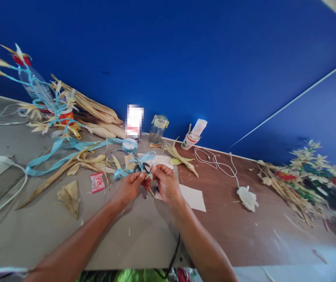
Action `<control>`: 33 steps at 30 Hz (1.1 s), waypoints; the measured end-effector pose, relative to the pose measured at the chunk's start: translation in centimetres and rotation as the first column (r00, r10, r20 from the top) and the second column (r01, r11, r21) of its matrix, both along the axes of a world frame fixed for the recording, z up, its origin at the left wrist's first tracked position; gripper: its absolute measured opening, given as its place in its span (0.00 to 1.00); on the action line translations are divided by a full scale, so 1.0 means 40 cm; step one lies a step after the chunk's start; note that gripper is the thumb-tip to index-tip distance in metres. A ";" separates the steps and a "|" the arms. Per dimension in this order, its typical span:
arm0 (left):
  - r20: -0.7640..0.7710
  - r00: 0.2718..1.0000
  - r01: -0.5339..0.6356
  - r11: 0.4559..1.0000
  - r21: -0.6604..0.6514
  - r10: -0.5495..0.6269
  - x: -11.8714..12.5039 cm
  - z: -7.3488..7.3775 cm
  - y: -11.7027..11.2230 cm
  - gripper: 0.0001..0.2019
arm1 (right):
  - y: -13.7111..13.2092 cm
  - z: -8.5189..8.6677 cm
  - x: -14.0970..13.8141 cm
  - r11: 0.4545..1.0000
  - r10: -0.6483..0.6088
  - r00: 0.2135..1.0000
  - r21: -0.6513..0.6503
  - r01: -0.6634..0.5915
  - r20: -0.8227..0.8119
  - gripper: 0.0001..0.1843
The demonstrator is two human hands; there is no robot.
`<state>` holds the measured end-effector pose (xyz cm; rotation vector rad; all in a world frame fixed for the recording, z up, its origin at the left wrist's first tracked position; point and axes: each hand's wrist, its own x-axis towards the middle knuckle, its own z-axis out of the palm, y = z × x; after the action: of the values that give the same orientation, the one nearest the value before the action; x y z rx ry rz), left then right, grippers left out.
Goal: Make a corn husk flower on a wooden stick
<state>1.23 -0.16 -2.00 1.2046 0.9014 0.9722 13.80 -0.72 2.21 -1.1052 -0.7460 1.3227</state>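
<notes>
My left hand (132,187) and my right hand (166,181) meet above the table, fingers closed in a pinch. A thin light-blue strip (149,177) shows between their fingertips; the fingers hide most of it. Just beyond lie scissors with black handles (142,167) and a curl of light-blue ribbon (148,156). A roll of the same ribbon (129,145) stands farther back, and a long loop of ribbon (46,165) runs off to the left. White paper (193,197) lies partly behind my right wrist.
Dried husks (97,105) and a blue-stemmed husk-flower branch (57,103) are at back left. A red packet (97,183) lies left of my hands. Behind are a lidded jar (158,129) and a paper cup (189,141). A white cable (219,162) and more flowers (317,168) are rightward.
</notes>
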 end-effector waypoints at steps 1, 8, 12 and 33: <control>-0.041 0.998 -0.039 0.998 0.051 0.041 0.001 -0.003 0.000 0.18 | 0.001 0.000 0.001 1.000 -0.012 1.000 0.006 0.012 0.002 0.10; -0.260 0.935 -0.164 0.945 0.284 0.240 -0.002 -0.001 -0.008 0.14 | 0.002 -0.006 0.007 0.998 -0.038 0.998 0.044 0.035 0.055 0.10; -0.302 0.900 -0.215 0.923 0.318 0.314 -0.005 0.000 -0.005 0.12 | 0.015 -0.003 0.033 0.997 -0.057 0.992 0.064 0.050 0.110 0.11; -0.344 0.881 -0.209 0.919 0.333 0.325 -0.008 -0.016 0.004 0.11 | 0.219 -0.038 0.301 0.968 -0.251 0.756 0.155 0.197 0.604 0.12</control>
<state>0.91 0.00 -2.64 1.5886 1.3085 1.1329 25.83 8.05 0.69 -1.5370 -1.0959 0.6969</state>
